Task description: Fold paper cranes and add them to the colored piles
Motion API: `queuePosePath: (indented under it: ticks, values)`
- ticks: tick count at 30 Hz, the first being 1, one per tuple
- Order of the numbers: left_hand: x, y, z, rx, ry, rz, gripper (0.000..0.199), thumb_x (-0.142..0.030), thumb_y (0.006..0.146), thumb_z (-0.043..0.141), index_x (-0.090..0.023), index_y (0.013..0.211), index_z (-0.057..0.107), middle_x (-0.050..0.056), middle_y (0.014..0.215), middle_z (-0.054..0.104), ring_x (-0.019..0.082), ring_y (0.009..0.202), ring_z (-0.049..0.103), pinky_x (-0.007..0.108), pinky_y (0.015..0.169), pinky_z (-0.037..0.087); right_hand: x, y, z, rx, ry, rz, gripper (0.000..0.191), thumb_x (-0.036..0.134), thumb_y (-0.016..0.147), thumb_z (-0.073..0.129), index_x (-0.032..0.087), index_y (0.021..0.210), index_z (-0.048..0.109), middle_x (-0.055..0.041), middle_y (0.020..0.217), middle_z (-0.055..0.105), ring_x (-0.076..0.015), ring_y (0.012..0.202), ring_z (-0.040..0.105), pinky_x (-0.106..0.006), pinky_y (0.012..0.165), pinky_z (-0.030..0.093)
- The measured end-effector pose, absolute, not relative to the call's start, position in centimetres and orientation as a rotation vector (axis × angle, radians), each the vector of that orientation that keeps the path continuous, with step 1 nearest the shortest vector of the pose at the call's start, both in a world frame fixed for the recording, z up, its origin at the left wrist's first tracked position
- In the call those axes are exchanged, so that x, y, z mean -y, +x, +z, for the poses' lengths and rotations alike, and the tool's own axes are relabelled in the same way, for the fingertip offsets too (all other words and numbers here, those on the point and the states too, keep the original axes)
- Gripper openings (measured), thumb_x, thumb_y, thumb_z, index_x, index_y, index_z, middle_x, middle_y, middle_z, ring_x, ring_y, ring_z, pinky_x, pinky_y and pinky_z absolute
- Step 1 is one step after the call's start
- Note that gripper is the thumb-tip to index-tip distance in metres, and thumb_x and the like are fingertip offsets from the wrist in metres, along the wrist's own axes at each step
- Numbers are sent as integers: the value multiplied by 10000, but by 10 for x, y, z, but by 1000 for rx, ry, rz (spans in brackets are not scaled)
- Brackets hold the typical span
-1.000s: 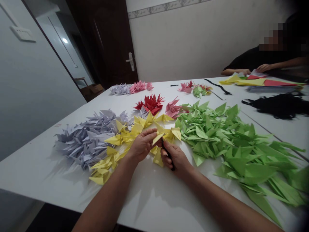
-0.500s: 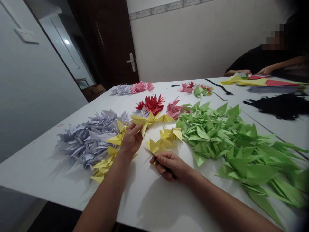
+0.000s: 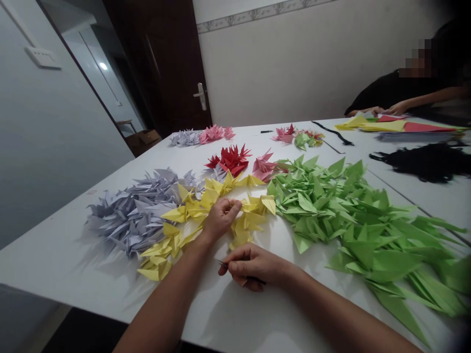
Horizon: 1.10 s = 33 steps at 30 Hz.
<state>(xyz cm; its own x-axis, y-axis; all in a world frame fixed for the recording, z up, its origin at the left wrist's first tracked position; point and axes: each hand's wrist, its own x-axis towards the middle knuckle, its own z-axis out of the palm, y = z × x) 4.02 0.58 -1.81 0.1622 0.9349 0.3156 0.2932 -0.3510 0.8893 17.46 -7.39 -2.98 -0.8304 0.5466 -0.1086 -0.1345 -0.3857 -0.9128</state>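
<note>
My left hand [image 3: 221,219] sits curled on the yellow origami cranes [image 3: 180,214], and I cannot tell whether its fingers are clamped on one. Just below it, my right hand [image 3: 253,266] is closed around a slim dark pointed tool [image 3: 239,272], its tip aimed left, and the hands are apart. The yellow cranes spread under and around my left hand on a white table [image 3: 110,279]. Left of my grip lie lavender paper cranes [image 3: 132,215]; to the right, a large heap of green paper cranes [image 3: 316,206]. Ahead are red paper cranes [image 3: 230,159] and pink paper cranes [image 3: 263,166]. Far ahead and right, a co-worker's hands [image 3: 397,108] are at coloured paper sheets [image 3: 405,126], beyond a mass of black strands [image 3: 423,166].
</note>
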Motion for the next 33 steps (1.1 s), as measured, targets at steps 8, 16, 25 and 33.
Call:
queuePosePath:
  ticks: [8,16,25,33]
  values:
    - [2,37,-7,-1145,2073,1274,257,-376,884,492,-214,828,684,48,853,647,170,814,579,284,779,448,74,175,-29,1413,-555,2228,415,495,737,700,124,922,673,80,519,535,-20,312,397,-150,278,272]
    - [-30,-1,-14,-1815,2358,1323,251,-262,756,571,-171,934,723,155,1139,634,345,1190,471,541,1053,279,74,174,-28,1389,-579,2235,428,498,718,712,117,908,667,83,495,528,-26,299,391,-154,276,260]
    - [-32,-1,-15,-1762,2250,1369,254,-213,784,522,-172,956,704,131,1072,692,311,1110,562,511,1014,358,74,175,-28,1385,-575,2231,408,471,741,702,108,925,667,81,502,533,-22,301,396,-150,272,262]
    - [-15,7,4,-1349,1849,1938,219,-226,787,624,-212,1002,658,49,943,680,173,931,626,316,917,451,74,175,-28,1336,-546,2247,398,465,718,718,117,905,670,83,495,534,-21,296,395,-147,268,259]
